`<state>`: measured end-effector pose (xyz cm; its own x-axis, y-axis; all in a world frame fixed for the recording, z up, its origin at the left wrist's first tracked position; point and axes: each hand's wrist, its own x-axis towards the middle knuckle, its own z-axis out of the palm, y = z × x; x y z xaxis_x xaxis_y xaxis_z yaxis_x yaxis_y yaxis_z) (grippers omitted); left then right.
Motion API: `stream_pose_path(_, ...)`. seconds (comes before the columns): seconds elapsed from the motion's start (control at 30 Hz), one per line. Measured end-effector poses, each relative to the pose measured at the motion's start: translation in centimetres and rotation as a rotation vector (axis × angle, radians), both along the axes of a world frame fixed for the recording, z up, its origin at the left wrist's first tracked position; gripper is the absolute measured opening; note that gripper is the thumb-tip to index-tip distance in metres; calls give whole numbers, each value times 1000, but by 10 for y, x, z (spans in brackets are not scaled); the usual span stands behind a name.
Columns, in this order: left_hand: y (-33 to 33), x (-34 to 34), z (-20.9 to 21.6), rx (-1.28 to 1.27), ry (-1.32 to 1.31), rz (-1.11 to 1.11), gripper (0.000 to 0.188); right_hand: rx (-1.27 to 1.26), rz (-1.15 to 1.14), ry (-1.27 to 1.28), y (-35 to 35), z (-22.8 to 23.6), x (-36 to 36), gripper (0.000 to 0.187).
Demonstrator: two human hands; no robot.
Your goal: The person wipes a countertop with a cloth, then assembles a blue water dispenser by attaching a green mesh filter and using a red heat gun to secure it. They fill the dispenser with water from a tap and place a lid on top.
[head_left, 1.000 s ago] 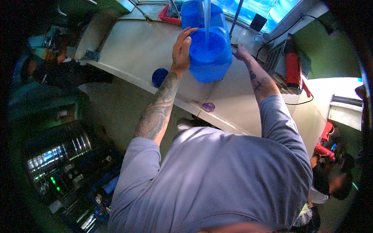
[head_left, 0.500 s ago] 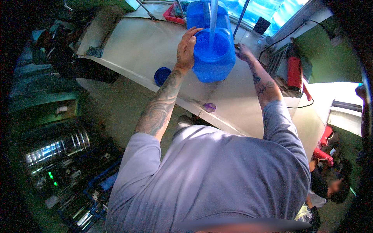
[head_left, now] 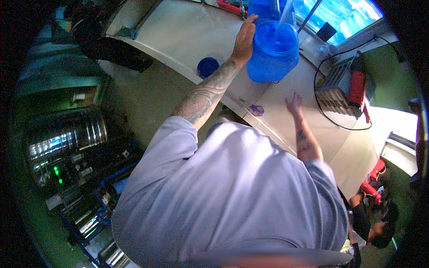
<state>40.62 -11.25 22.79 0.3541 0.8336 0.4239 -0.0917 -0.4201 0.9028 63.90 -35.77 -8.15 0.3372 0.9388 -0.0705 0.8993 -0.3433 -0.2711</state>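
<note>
A blue, translucent plastic container (head_left: 273,62) with a wide round mouth stands on the pale counter (head_left: 308,129). A clear pale column, a stream or a tube, runs down into its mouth, where the liquid looks bubbly. My left hand (head_left: 245,40) lies against the container's left side, fingers stretched out and pointing up past the rim. Lower and to the right, my right hand (head_left: 294,105) hovers above the counter, fingers apart, holding nothing. A round blue lid (head_left: 208,68) lies left of the container. Purple-handled scissors (head_left: 257,110) rest near the counter's front edge.
Behind stands another blue container (head_left: 261,8), beside a red tray (head_left: 230,5). A red tool (head_left: 357,87) and its looping black cable (head_left: 315,82) sit at the right. Machinery with a shiny steel drum (head_left: 67,134) is at the left; another person (head_left: 380,225) is at the lower right.
My right hand has drawn back from beside the container toward me, over the counter. My left hand stays at the container, fingers straighter. The whole view has shifted.
</note>
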Motion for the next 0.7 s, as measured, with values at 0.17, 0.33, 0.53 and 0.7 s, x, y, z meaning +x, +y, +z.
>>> stream_pose_path(0.17,-16,-76,-142,-187,579,46,64,0,-338,343,-156,52,-70,73)
stream_pose_path(0.33,-17,-199,-285,60,1371,138,70,-201,-493,281,-214,119,-119,66)
stream_pose_path(0.53,27,-236,-328,310,1465,-58,49,-84,-506,293,-167,153,-156,62)
stream_pose_path(0.7,15,-205,-277,259,1130,-321,27,-60,-503,679,-40,169,-204,50)
